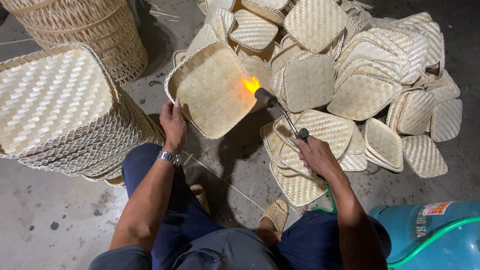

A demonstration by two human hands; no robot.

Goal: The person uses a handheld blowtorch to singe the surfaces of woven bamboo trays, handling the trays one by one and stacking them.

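Observation:
My left hand [173, 124] grips the lower left rim of a square woven bamboo tray [210, 87], held tilted with its inside facing me. My right hand [314, 155] holds a gas torch [280, 112] by its handle. The torch's dark nozzle points at the tray's right edge, and an orange flame [251, 84] licks the weave there. A green hose [425, 240] runs from the torch hand down toward a blue gas cylinder [430, 235] at the lower right.
A large heap of similar woven trays [370, 70] covers the floor ahead and to the right. A tall stack of nested trays [55, 105] stands at my left, with a round woven basket [85, 30] behind it. My knees and sandalled feet [275, 212] rest on the concrete floor.

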